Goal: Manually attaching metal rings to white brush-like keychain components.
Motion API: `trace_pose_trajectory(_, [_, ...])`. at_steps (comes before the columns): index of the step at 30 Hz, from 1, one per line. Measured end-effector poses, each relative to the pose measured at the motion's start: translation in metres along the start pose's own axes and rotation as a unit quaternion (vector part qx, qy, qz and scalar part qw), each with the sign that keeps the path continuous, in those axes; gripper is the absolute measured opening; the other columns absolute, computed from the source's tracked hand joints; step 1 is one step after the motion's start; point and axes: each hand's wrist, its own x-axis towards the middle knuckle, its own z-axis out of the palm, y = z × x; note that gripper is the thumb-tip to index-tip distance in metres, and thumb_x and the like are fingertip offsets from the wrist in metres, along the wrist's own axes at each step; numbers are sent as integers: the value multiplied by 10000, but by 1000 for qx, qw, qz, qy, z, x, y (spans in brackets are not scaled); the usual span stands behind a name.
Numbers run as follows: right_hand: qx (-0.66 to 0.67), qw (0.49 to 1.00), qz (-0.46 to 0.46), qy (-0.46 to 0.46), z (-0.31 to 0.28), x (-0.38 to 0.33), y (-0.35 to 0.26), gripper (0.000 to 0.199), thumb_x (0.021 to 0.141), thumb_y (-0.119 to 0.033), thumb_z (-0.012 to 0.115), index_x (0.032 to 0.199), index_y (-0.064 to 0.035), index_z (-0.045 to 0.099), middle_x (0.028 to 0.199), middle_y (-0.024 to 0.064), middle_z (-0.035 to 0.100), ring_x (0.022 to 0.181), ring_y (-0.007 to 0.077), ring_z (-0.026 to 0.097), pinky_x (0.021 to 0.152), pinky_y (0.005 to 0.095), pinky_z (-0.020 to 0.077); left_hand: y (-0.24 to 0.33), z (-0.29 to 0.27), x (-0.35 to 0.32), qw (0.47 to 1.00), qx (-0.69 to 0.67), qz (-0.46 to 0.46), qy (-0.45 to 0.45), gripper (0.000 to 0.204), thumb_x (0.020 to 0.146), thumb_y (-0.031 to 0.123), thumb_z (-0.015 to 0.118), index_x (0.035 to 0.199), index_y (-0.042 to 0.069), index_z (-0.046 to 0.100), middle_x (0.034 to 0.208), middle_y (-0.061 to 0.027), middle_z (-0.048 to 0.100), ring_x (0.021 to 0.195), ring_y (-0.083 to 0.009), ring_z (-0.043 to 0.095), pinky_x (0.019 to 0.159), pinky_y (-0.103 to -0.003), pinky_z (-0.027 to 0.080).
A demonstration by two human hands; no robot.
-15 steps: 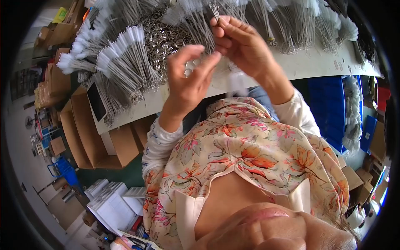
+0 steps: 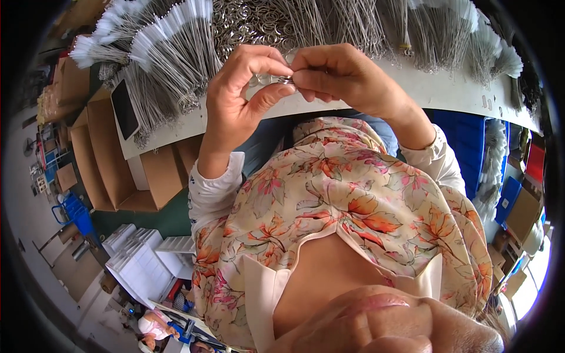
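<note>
The left hand (image 2: 241, 94) pinched a small metal ring (image 2: 285, 80) between thumb and fingertips, the ring seen nearly edge-on. The right hand (image 2: 344, 76) met it there, its thumb and bent fingers drawn together against the ring's right side; whether they also gripped something else could not be told, as the fingers hid it. Both hands were at the near edge of the bench (image 2: 176, 130). Beyond them lay a heap of loose rings (image 2: 250, 20), flanked by bundles of white-tipped wire brushes (image 2: 176, 50). A dark phone (image 2: 125, 109) lay near the bench's left end, beside the wire stems.
</note>
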Motion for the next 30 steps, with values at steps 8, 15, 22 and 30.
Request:
trace_pose_trajectory(8, [-526,846,73,50,-52,-78,44,91,828,-101,563,836,-31,620,784,109,613,725,306,600,644,378,470,-20,11,-45,978,81,-178,71,233,798,160,694,974,30,613,789,-28,592,662,-88,545,598,-216,454])
trace_pose_trajectory(15, [-364,913,77,169,-39,-83,85,95,811,-109,604,879,-88,666,850,77,651,766,274,626,658,339,499,-61,22,-80,914,362,-179,36,167,834,169,635,764,33,565,681,-69,565,568,-145,578,514,-291,447])
trace_pose_trajectory(22, [-359,923,-106,84,41,16,60,60,776,-93,642,829,-67,633,882,38,622,694,254,615,593,343,480,-28,7,-59,936,-152,-266,172,76,848,30,589,902,-17,563,909,-110,625,724,-122,624,635,-263,547])
trace_pose_trajectory(30, [-176,978,-105,37,23,28,27,93,781,-91,644,862,-53,670,776,88,614,687,245,600,616,327,462,-7,-35,-33,964,-201,-167,56,150,844,-27,556,974,-24,631,1077,-157,581,896,-163,614,765,-285,563])
